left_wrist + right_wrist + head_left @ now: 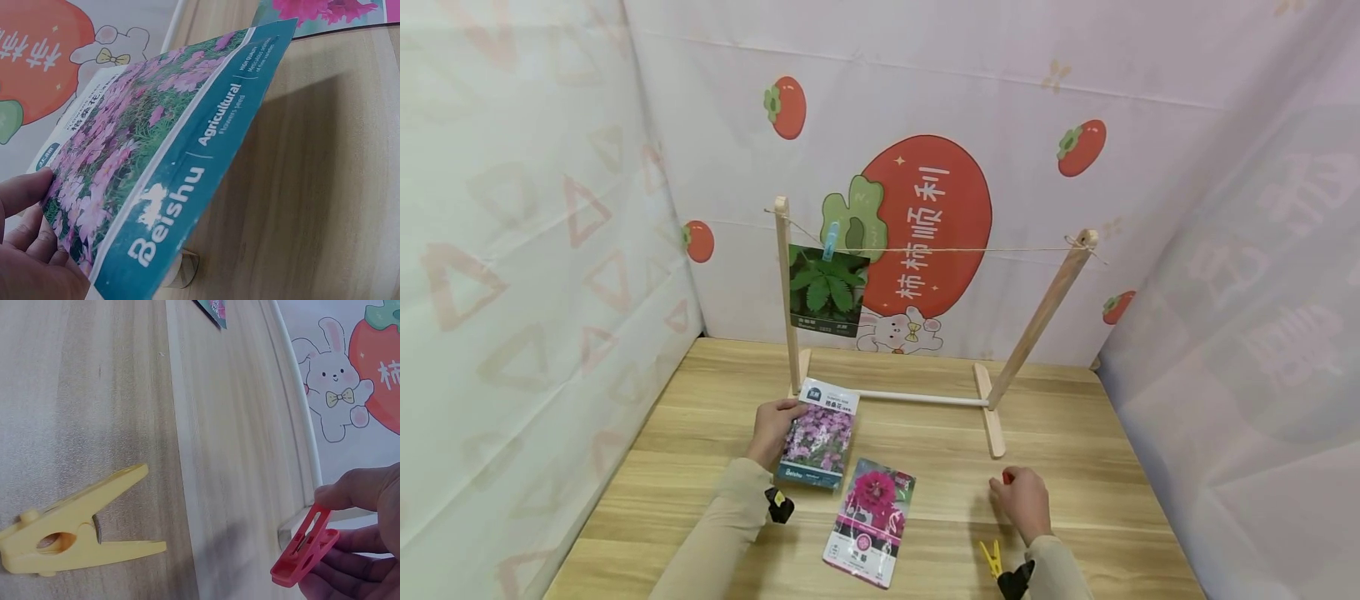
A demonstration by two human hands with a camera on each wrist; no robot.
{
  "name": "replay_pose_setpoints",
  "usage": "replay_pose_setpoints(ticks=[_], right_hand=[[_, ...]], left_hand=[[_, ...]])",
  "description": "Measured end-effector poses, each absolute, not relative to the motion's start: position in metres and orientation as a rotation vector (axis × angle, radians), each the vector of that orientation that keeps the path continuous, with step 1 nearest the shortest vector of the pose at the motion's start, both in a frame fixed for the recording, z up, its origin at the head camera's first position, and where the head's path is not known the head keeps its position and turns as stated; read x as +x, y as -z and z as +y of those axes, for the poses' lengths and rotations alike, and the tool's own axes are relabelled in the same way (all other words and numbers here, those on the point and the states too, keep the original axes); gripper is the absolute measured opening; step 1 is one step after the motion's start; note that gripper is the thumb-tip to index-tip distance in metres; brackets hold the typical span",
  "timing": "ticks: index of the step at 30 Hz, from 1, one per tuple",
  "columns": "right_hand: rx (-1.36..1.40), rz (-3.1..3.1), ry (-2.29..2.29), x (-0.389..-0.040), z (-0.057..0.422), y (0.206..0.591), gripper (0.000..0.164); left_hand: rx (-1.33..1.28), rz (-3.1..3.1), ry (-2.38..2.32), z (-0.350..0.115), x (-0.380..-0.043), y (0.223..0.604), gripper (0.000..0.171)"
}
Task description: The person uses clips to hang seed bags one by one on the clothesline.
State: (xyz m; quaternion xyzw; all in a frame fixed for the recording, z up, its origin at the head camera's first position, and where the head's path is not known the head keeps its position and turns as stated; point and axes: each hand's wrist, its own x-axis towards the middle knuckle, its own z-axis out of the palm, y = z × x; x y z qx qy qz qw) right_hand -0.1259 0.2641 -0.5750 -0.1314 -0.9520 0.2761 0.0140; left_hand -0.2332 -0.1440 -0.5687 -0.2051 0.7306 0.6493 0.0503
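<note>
Pale wood, the tabletop (1075, 442) lies beneath the tilted seed packet (817, 433) our left hand (771, 432) pinches by one side edge; we judge it light, slick and bendable, best held there. Our right hand (1026, 502) pinches the red clothespin (297, 565), probably stiffly sprung.

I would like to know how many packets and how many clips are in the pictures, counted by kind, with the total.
Packets: 3 (green packet, purple packet, pink packet)
Clips: 3 (blue clip, yellow clip, red clip)
Total: 6
</note>
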Motion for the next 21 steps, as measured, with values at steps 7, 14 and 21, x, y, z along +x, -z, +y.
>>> replay_pose_setpoints(ticks=[7,14,21], right_hand=[[-0.422,-2.942,-0.934,-0.125,0.263,0.569,0.026],[-0.407,-2.88,-0.983,-0.127,0.263,0.564,0.027],[-0.413,-2.821,-1.028,-0.129,0.262,0.562,0.037]], left_hand=[[-0.602,2.235,-1.966,-0.145,-0.231,0.561,0.031],[-0.584,2.213,-1.99,-0.149,-0.229,0.559,0.031],[-0.51,2.248,-1.971,-0.152,-0.225,0.557,0.033]])
